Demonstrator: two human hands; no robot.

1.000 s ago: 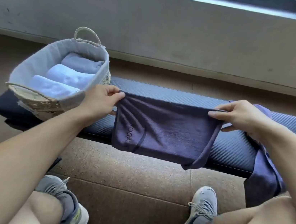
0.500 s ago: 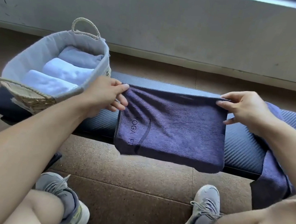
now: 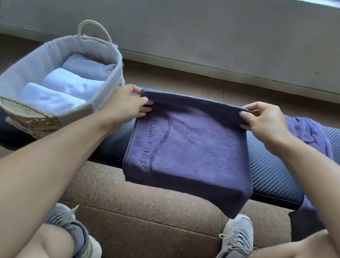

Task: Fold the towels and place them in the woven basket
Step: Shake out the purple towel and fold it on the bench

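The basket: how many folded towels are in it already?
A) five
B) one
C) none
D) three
D: three folded towels lie side by side in the basket: a white towel nearest, a second white one, and a pale blue towel at the far end.

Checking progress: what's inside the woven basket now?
Three folded towels lie in the woven basket: two white towels nearer, a pale lavender towel behind. Anything beneath them is covered.
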